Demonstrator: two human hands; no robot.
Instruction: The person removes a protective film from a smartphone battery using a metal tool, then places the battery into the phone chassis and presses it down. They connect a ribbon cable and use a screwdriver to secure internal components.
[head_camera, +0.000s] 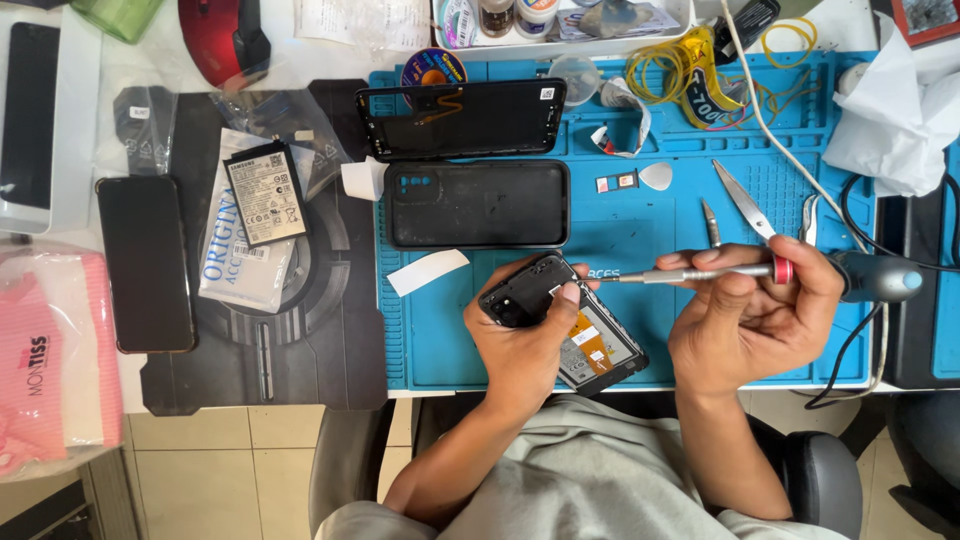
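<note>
My left hand (525, 335) grips an opened black phone (600, 345) with its back cover off, tilted over the blue work mat (640, 225). The orange flex and inner boards show. My right hand (755, 315) holds a slim metal screwdriver (700, 273) with a red ring on its handle. Its tip points left at the phone's top edge, close to my left thumb.
On the mat lie a black back cover (478, 203), a black phone frame (460, 118), tweezers (742, 198), a white pick (656, 176) and yellow wire (680, 70). Left of the mat sit a phone battery (265, 193) and a dark phone (146, 263).
</note>
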